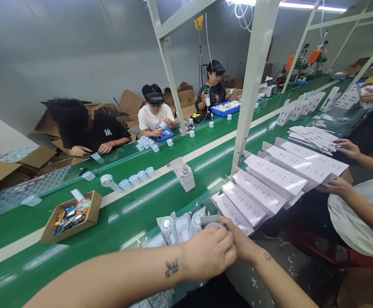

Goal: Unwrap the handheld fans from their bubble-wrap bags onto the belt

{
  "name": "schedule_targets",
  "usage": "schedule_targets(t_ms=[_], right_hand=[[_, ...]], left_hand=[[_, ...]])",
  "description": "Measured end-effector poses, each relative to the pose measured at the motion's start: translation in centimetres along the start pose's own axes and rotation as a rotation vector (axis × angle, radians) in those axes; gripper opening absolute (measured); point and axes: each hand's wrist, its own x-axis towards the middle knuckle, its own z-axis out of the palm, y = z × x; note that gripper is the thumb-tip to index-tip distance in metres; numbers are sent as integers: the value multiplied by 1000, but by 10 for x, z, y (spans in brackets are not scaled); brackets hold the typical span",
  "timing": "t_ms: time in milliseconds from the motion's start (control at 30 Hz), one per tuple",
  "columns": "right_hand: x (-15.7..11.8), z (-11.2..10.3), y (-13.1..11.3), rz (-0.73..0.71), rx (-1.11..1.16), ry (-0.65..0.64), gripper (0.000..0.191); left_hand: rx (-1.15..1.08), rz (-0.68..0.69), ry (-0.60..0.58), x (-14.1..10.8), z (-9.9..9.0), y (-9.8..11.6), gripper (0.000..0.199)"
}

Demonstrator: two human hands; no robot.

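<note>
Close together at the bench's near edge, both my hands have their fingers curled. My left hand (210,250) lies over a grey item (214,221), partly hidden under its fingers. Behind it, my right hand (238,239) is mostly covered by the left one, its fingertips against the same item. Just left of them, clear plastic-wrapped white cylinders (169,230) stand on the bench. A row of flat-lying white printed boxes (249,199) begins right beside my right hand. An open white box (183,173) with something inside stands on the green belt beyond.
A cardboard tray (92,214) of tools sits on the green belt (148,205) at left. White cups (133,179) line the belt. A metal post (253,81) rises ahead. Three people work across the belt; other people's hands handle white cartons (315,139) at right.
</note>
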Motion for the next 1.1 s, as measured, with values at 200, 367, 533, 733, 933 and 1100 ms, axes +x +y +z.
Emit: schedule_targets(t_ms=[200,367,533,733,933,1100], right_hand=[[-7,13,5,85,133,-7,57],[0,-20,5,126,380,-235,65],[54,-22,14,314,-319,89,53],[109,39,30,444,-719,2,61],[117,41,31,515,-955,-89,55],[112,37,14,467,-1034,-171,54]], left_hand=[[33,-343,-165,-11,49,-13,39],[6,-369,-79,-4,79,-9,40],[-143,-653,100,-41,43,-24,11],[-118,-1019,230,-110,-31,-113,18],[76,-1253,5,-87,24,-217,31],[96,-1283,-16,-85,38,-230,39]])
